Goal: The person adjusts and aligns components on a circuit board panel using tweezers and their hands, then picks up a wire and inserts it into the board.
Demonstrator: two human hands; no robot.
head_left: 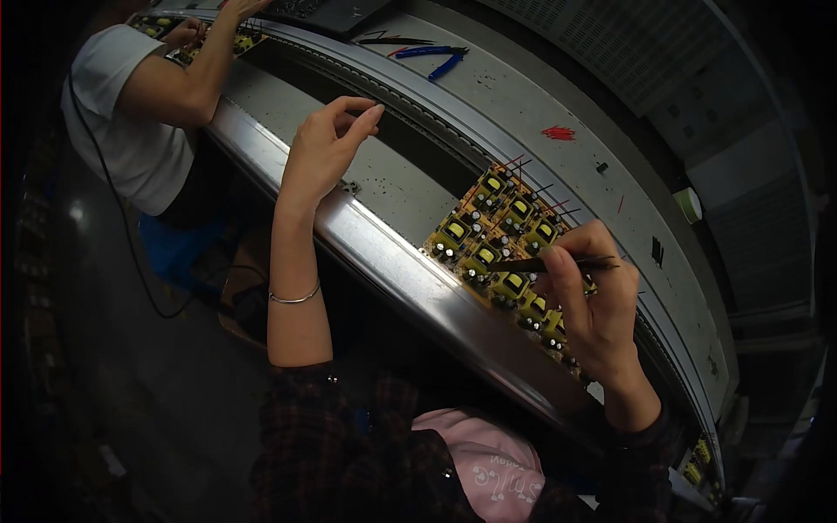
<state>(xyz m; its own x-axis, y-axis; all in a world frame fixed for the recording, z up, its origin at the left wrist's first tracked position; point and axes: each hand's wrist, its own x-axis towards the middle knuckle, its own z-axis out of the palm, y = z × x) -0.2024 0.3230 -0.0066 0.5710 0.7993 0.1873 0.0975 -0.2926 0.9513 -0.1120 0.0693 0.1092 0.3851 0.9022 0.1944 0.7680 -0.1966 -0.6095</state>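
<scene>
My right hand [597, 301] grips a pair of dark tweezers [527, 264], their tip pointing left to the components. Below them lies a circuit board panel [462, 213] with rows of yellow-wrapped transformers, small capacitors and thin red and black wires standing up along its far edge. The hand hides part of the panel's right side. My left hand [323, 148] hovers above the conveyor rail, left of the panel, with fingers loosely bent, thumb apart and nothing visible in them.
A co-worker in white [131, 113] works at another board [244, 41] at upper left. Beyond the metal rail [392, 253], the far shelf bears blue-handled tools [432, 54], red wire pieces [558, 133], black wires [657, 251] and a green-and-white roll [688, 206]. More boards [697, 458] sit lower right.
</scene>
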